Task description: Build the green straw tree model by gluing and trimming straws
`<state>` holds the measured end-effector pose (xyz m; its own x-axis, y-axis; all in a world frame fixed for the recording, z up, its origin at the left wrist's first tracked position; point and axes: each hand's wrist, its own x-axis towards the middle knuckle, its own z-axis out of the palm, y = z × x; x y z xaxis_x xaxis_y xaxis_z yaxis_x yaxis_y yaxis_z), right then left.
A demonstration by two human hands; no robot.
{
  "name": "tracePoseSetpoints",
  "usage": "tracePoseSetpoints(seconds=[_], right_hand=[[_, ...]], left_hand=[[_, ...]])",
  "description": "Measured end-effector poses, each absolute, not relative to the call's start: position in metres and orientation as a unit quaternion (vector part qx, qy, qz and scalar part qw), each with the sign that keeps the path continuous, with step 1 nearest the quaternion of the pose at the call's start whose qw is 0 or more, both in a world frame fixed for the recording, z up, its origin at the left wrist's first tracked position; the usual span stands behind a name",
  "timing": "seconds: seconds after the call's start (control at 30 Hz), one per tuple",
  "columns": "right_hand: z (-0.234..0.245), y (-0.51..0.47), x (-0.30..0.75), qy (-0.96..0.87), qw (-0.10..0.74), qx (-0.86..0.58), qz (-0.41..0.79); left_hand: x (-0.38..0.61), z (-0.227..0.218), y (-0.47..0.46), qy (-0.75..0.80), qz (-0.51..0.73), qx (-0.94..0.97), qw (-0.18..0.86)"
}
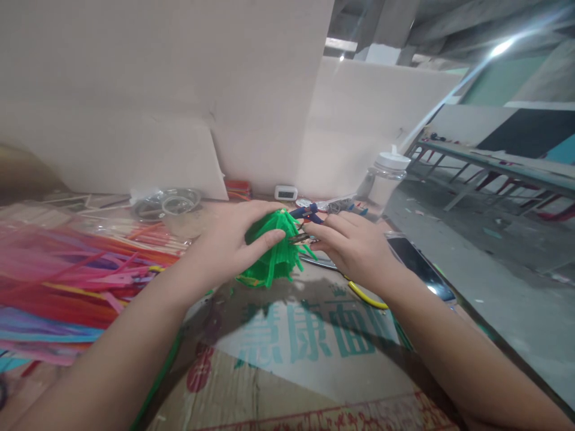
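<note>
A green cone of fuzzy pipe cleaners, layered like a small tree, is held in my left hand, thumb across its front and fingers behind. My right hand is closed around what look like pliers; their metal jaws meet the cone's right side, where loose green ends stick out. The right hand's grip is partly hidden by its own fingers. Just behind, blue tool handles show; I cannot tell whether they belong to the same tool. Under my right hand lies a tool with a yellow handle.
Loose pipe cleaners in many colours cover the left side. Printed cardboard lies in front. A clear bottle, a small digital display and plastic containers stand behind; a phone lies at the right edge.
</note>
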<state>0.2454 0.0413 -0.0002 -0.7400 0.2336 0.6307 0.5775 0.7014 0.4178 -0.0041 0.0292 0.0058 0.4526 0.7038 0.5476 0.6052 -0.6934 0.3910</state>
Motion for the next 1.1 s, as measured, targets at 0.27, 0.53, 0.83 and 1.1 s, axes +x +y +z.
tracePoseSetpoints(seconds=[0.27,0.53,0.83,1.1], right_hand=[[-0.0017,0.0428,0.2481,-0.884,0.269,-0.227,-0.309],[-0.0041,0.0451,0.2482,-0.883,0.28,-0.222,-0.305],[-0.0068,0.0459,0.2458,-0.874,0.315,-0.214,-0.303],[-0.0024,0.0427,0.2488,-0.895,0.3,-0.222,-0.245]], left_hand=[[-0.0039,0.0056,0.0302,0.393,0.353,0.846,0.069],[-0.0035,0.0062,0.0298,0.377,0.353,0.854,0.068],[-0.0032,0.0066,0.0292,0.382,0.35,0.852,0.078],[-0.0047,0.0056,0.0293,0.393,0.347,0.847,0.087]])
